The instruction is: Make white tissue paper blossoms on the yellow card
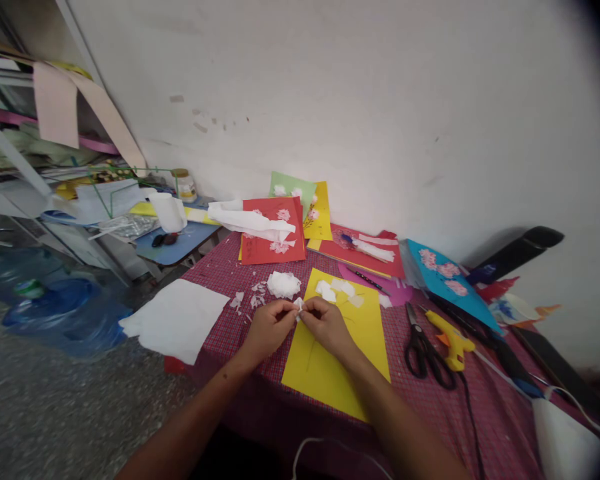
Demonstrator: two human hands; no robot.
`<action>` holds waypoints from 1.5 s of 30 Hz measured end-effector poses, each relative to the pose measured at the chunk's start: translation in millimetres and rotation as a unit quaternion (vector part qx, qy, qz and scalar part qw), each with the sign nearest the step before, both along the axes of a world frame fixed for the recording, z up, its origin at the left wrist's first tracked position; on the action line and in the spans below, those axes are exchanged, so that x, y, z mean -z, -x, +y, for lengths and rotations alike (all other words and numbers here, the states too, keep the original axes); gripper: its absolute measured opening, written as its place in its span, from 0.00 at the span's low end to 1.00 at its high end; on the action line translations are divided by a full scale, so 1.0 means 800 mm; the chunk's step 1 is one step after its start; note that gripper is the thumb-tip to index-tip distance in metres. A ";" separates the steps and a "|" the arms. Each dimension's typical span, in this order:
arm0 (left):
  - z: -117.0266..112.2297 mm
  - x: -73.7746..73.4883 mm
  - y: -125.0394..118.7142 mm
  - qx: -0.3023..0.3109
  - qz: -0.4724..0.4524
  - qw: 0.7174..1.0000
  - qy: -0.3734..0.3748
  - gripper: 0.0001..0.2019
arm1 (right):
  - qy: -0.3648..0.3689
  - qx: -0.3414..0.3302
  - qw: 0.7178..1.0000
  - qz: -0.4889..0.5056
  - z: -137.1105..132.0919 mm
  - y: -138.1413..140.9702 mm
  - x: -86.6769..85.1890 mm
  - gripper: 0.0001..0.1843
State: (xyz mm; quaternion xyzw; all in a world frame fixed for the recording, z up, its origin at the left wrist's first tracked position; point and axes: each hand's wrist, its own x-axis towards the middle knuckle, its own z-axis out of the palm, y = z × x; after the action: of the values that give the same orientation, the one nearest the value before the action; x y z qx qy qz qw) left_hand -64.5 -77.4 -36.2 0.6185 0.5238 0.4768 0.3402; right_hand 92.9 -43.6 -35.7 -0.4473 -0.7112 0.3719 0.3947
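Between the fingertips of my two hands is a small piece of white tissue paper (299, 305). My left hand (270, 327) pinches it from the left, and my right hand (327, 325) pinches it from the right. Both hands are over the left edge of a yellow sheet of paper (365, 340), which bears a few faint drawn lines. Loose white paper pieces (344, 287) lie on the sheet's top part. Just beyond my left hand sits a white tissue paper flower or wad (283, 285), with torn paper scraps (257, 295) beside it.
Black-handled scissors (425, 353) and a yellow glue gun (450, 340) with its cord lie at the right. A white sheet (180, 317) overhangs the left table edge. Red cards (275, 253) with pink paper flowers and a blue card (443, 273) stand behind.
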 end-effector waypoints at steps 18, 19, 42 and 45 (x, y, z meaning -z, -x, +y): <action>0.000 0.002 0.001 0.015 -0.001 1.000 -0.012 0.08 | 0.001 -0.011 1.000 0.003 0.000 -0.001 0.001 0.05; 0.000 0.002 0.001 0.012 -0.002 1.000 -0.010 0.08 | 0.001 -0.010 1.000 0.003 0.000 -0.001 0.001 0.05; 0.005 0.010 -0.002 0.018 -0.133 0.989 0.059 0.09 | -0.252 0.049 0.956 -0.140 -0.014 -0.001 -0.012 0.04; 0.004 0.009 -0.002 0.023 -0.128 0.990 0.060 0.10 | -0.246 0.041 0.959 -0.134 -0.012 -0.001 -0.010 0.04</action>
State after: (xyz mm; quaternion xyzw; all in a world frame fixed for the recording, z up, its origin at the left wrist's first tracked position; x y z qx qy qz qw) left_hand -63.2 -74.4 -43.2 0.5423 0.4894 0.5120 0.4519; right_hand 93.7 -53.3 -27.7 -0.4112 -0.8079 0.1058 0.4088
